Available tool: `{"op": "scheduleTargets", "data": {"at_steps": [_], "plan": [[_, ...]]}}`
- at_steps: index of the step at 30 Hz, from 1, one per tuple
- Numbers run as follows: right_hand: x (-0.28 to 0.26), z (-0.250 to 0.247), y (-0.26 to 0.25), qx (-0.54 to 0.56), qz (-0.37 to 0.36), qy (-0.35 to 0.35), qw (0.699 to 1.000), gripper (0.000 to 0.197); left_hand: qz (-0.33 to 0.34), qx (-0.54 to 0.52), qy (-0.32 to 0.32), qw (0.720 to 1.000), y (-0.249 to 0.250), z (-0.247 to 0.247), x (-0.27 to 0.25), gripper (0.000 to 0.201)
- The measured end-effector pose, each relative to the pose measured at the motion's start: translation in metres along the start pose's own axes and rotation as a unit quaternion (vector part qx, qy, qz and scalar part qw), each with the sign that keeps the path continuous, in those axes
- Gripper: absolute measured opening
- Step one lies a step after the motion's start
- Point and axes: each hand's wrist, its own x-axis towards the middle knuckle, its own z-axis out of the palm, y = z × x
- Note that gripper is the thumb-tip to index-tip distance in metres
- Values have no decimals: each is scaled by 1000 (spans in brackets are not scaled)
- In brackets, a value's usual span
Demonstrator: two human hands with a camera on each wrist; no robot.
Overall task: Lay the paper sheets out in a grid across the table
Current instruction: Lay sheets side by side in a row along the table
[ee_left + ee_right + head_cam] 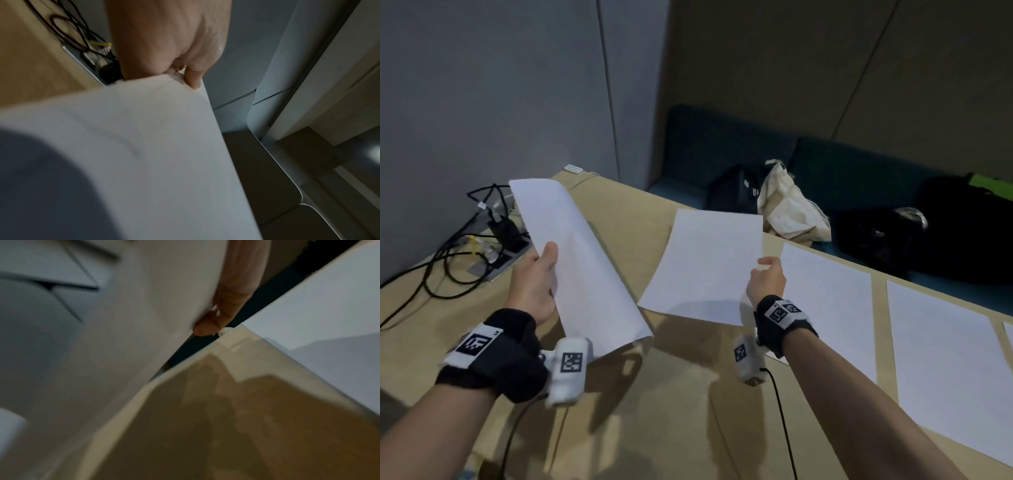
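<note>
My left hand (541, 277) grips a curved stack of white paper sheets (582, 260) above the left part of the tan table (688, 394); in the left wrist view the stack (144, 154) fills the frame under my left hand (174, 48). My right hand (767, 277) pinches the right edge of a single white sheet (705, 267), held in the air over the table's middle. In the right wrist view that sheet (123, 321) is pinched by my fingers (207, 328). Two white sheets (828, 301) (945, 359) lie flat side by side along the table's far right edge.
Black cables and a power socket panel (493, 240) sit at the table's far left corner. Beyond the far edge, a bench holds black bags (928, 233) and a cream cloth bag (791, 205). A sliver of another sheet (1008, 334) shows at the right border.
</note>
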Motion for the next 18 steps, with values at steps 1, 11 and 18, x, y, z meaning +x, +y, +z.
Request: {"op": "scheduleTargets", "data": {"at_steps": [1,11,18], "plan": [[0,3,3,-28,-8,-13,1000,29,7,-4,-3,1000,1,-3,1,21],[8,16,20,-250,-11,-129,960,49,8,-5,-26,1000,-7,-7,11,21],[-16,18,21,-454,-202,-221,839,53,-2,-17,-38,999,-13,4,13,21]]}}
